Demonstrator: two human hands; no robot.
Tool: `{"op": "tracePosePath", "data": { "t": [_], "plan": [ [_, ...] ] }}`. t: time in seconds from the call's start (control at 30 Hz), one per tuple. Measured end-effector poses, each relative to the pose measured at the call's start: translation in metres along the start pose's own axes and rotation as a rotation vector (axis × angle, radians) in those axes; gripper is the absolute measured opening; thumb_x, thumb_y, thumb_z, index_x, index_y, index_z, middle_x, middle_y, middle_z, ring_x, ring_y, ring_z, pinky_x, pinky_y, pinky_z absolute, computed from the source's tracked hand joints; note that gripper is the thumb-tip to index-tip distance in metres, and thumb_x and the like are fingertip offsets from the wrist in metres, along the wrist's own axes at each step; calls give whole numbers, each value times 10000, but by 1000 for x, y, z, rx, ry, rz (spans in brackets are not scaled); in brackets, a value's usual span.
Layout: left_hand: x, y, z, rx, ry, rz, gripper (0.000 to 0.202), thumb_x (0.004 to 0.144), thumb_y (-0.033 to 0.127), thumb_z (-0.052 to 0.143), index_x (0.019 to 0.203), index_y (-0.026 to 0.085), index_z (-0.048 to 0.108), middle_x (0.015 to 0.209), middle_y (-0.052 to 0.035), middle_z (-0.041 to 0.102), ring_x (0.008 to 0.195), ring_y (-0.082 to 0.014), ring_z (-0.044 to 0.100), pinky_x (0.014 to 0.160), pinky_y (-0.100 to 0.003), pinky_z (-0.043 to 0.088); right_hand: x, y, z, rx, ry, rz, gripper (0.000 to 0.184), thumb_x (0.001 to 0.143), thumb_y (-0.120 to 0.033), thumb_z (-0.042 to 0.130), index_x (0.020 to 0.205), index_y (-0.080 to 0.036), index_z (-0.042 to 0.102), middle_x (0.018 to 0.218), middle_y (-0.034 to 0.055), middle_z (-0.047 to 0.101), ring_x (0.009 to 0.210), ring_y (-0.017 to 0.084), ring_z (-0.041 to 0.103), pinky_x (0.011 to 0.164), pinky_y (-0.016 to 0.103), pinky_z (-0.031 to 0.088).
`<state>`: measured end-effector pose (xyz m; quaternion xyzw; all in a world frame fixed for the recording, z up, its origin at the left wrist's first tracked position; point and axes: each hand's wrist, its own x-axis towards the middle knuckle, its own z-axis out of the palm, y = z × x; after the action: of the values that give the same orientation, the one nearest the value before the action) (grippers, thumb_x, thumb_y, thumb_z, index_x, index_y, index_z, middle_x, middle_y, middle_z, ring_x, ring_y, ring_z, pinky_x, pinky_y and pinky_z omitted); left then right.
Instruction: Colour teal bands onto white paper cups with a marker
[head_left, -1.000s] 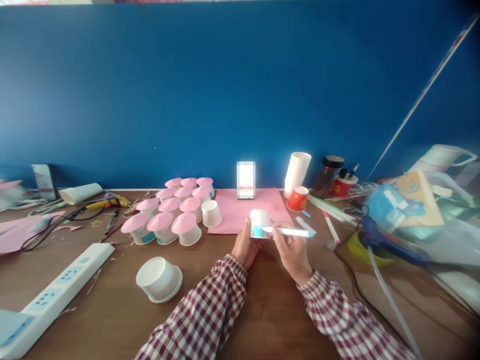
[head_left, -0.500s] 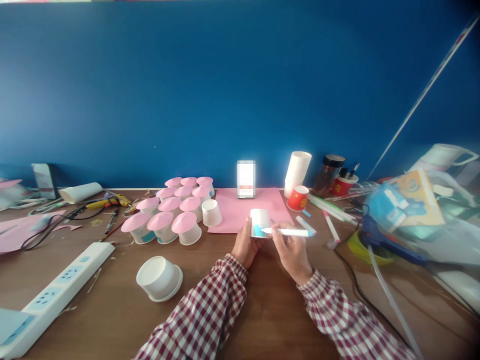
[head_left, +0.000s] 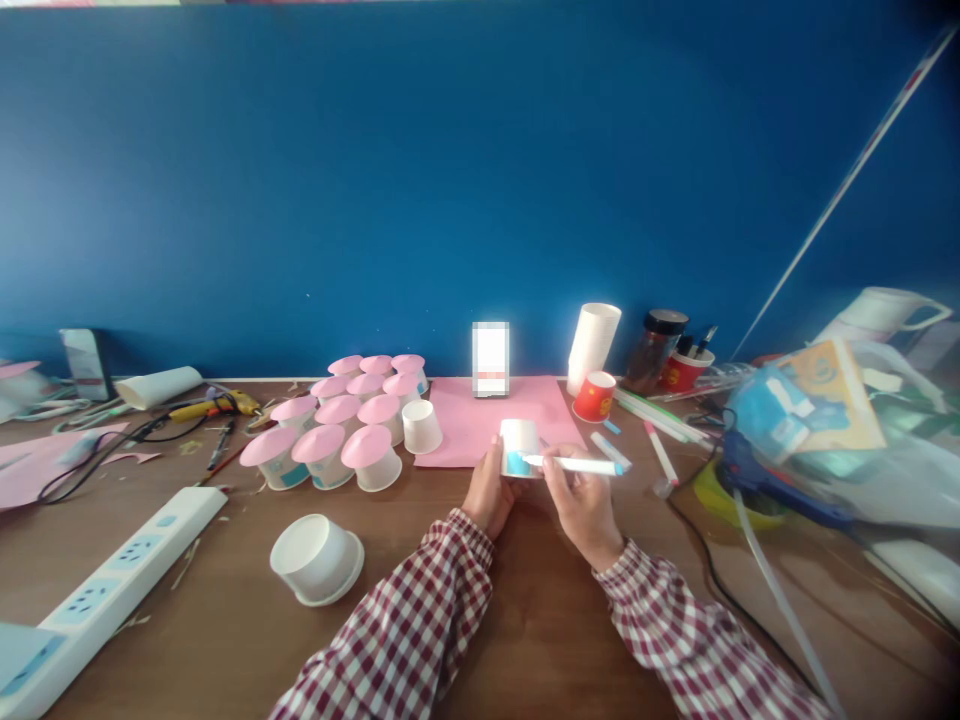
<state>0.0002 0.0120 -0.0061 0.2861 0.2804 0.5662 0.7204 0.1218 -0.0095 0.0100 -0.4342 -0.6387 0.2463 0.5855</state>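
Observation:
My left hand (head_left: 489,490) is closed on a white paper cup (head_left: 519,436), held upside down over the near edge of a pink sheet (head_left: 465,430). A blue coloured patch shows on the cup's side. Pinched in my right hand (head_left: 583,500) is a white marker pen (head_left: 589,466) with a blue end, its tip at the blue patch. To the left stand several upturned cups with pink cone tops (head_left: 373,448). One plain white upturned cup (head_left: 421,426) is beside them. A marker cap (head_left: 612,450) lies right of my right hand.
A phone (head_left: 491,358) stands behind the sheet. Right of it are stacked white cups (head_left: 592,345), a red cup (head_left: 596,397) and a dark jar (head_left: 656,350). Nearer me are a white tub (head_left: 315,555) and a power strip (head_left: 112,590). A glue gun (head_left: 217,404) lies at left; cables and bags crowd the right.
The blue patch on the cup looks slightly larger. Both hands keep almost the same place, and the marker pen has shifted only a little.

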Motion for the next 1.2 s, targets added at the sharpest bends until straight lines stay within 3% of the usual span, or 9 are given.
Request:
{"op": "tracePosePath", "data": {
  "t": [1.2],
  "plan": [
    [2, 1, -1, -60, 104, -43, 477, 885, 498, 463, 1038, 72, 613, 904, -139, 667, 756, -188, 627, 709, -317, 522, 2, 3, -3, -58, 10, 13, 259, 912, -342, 473, 723, -187, 559, 621, 4, 575, 559, 143, 546, 545, 247, 448]
  ]
}}
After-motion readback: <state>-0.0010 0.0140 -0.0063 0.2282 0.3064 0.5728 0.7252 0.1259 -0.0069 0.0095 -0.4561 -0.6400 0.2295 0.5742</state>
